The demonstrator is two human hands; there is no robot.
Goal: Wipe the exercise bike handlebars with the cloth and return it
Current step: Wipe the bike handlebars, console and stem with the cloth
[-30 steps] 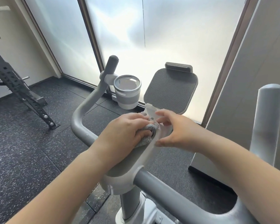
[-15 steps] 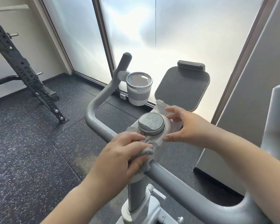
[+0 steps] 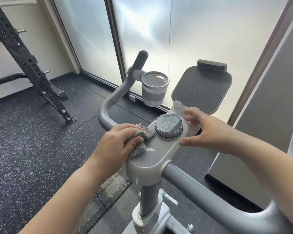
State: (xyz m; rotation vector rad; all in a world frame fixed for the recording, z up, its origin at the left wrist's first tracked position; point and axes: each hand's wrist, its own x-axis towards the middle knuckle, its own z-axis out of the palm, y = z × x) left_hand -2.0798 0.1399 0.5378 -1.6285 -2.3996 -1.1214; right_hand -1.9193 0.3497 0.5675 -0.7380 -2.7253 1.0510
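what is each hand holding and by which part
The left hand holds the grey cloth, bunched under its fingers. The right hand holds nothing, open against the console's right edge.

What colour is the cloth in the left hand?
Grey, a fluffy cloth bunched under the left hand, seen in the head view.

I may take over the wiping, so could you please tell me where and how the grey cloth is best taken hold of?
Probably take the cloth by its loose lower flap, which lies on the console below the left hand. Come from above on the near side: the left hand bunches the upper part, and the round dial blocks the far right.
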